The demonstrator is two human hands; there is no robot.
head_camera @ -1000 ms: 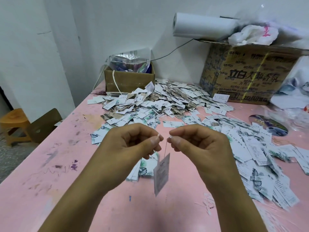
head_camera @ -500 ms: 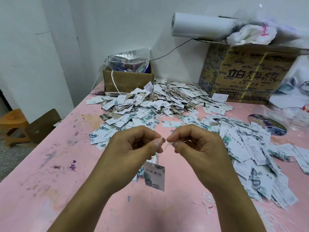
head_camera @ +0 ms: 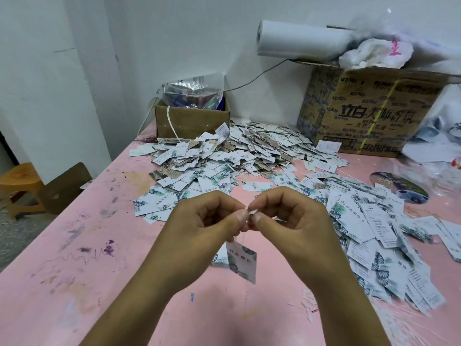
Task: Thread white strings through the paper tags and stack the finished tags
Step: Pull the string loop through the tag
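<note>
My left hand (head_camera: 207,223) and my right hand (head_camera: 289,221) meet fingertip to fingertip above the pink table (head_camera: 74,245). Both pinch the ends of a thin white string (head_camera: 247,210). A paper tag (head_camera: 243,262) with leaf print hangs from that string just below my thumbs, tilted, above the table. A small pile of tags (head_camera: 219,255) lies under my left hand, partly hidden. Loose strings (head_camera: 309,308) lie by my right forearm.
A big heap of tags (head_camera: 237,156) spreads across the middle and right of the table. Behind it stand a small cardboard box (head_camera: 189,121) with a plastic bag and a large printed carton (head_camera: 369,113) with a paper roll (head_camera: 299,38). A wooden stool (head_camera: 20,183) stands left.
My hands have closed together until the fingertips touch. The hanging tag has swung and turned from edge-on to showing its printed face.
</note>
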